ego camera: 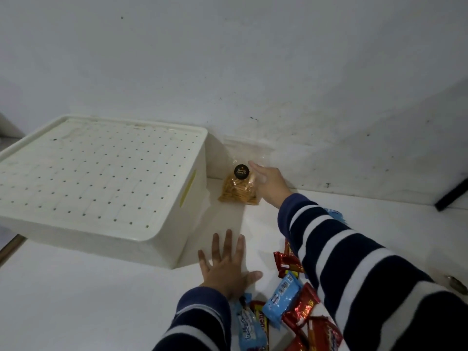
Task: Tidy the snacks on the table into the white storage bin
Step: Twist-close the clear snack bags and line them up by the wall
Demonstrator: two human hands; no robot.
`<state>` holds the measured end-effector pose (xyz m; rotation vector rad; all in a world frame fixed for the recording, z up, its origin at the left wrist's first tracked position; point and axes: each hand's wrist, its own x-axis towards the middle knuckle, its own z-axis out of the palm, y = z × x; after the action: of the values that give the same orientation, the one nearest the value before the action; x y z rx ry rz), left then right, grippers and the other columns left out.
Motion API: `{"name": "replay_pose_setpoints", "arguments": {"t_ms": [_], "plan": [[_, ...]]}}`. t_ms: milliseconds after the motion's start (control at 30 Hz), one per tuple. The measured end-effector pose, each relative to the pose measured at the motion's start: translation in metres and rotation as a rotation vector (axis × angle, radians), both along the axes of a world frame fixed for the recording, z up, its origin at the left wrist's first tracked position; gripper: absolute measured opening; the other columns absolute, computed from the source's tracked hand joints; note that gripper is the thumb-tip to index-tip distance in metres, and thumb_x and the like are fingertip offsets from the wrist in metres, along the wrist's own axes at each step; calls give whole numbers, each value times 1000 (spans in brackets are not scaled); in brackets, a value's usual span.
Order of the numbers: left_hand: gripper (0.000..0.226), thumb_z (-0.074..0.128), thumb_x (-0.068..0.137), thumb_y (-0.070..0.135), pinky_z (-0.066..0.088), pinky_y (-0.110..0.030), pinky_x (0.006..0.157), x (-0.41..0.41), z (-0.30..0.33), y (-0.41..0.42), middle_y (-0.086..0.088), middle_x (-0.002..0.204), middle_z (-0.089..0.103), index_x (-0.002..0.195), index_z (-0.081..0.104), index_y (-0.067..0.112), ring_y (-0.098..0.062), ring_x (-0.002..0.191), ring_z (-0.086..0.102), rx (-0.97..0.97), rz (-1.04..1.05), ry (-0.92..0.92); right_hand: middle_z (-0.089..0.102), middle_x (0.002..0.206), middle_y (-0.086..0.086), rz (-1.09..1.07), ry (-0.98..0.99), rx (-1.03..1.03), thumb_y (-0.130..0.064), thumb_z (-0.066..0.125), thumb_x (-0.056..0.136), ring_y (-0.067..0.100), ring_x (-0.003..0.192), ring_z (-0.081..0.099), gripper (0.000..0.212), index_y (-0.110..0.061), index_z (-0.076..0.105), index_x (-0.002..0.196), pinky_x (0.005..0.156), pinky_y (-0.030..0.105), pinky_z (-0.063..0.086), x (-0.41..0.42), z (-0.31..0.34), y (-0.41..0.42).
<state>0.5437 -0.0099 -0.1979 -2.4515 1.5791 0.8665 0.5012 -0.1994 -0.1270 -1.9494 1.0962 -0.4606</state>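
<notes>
The white storage bin (162, 239) stands on the left of the table with its perforated lid (96, 173) on. A clear bag of yellow chips (238, 188) with a round black sticker stands upright against the wall, just right of the bin. My right hand (269, 184) is stretched out to the bag's right side; its fingers are apart and touch the plastic without closing on it. My left hand (226, 267) lies flat on the table in front of the bin, fingers spread, holding nothing. Several red packets (288, 264) and blue packets (281, 300) lie near me, partly under my right sleeve.
The white wall (253, 72) rises directly behind the bin and the bag. A dark bar (453, 193) leans at the far right edge. A small metallic object (455, 285) lies at the right. The white tabletop (76, 300) extends to the lower left.
</notes>
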Motion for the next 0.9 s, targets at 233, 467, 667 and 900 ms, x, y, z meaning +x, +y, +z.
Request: {"name": "replay_pose_setpoints", "arguments": {"t_ms": [233, 467, 667, 900], "plan": [[89, 39, 87, 67, -6, -62, 111, -5, 15, 1, 1, 156, -27, 150, -12, 32, -29, 143, -25, -12, 28, -44, 48, 142, 1, 102, 153, 22, -5, 52, 92, 21, 121, 53, 42, -24, 58, 129, 94, 22, 41, -82, 24, 59], [51, 41, 96, 40, 20, -52, 114, -61, 50, -5, 2, 154, 27, 144, 31, 27, -21, 144, 19, -292, -14, -88, 54, 132, 3, 95, 299, 40, -16, 54, 93, 17, 119, 52, 33, -24, 62, 124, 91, 20, 37, -176, 41, 113], [43, 47, 95, 35, 36, -36, 107, -176, 61, -28, -1, 142, 45, 137, 44, 22, -20, 129, 41, -605, -124, 120, 60, 125, 5, -11, 376, 2, -15, 55, 92, 20, 113, 57, 31, -20, 64, 122, 93, 24, 43, -260, 49, 116], [64, 53, 91, 42, 31, -41, 112, -261, 44, -39, -5, 153, 29, 145, 29, 18, -23, 140, 28, -591, -134, 223, 46, 135, 1, -218, 632, -153, -5, 46, 90, 24, 125, 42, 49, -30, 53, 131, 102, 38, 39, -345, 50, 87]]}}
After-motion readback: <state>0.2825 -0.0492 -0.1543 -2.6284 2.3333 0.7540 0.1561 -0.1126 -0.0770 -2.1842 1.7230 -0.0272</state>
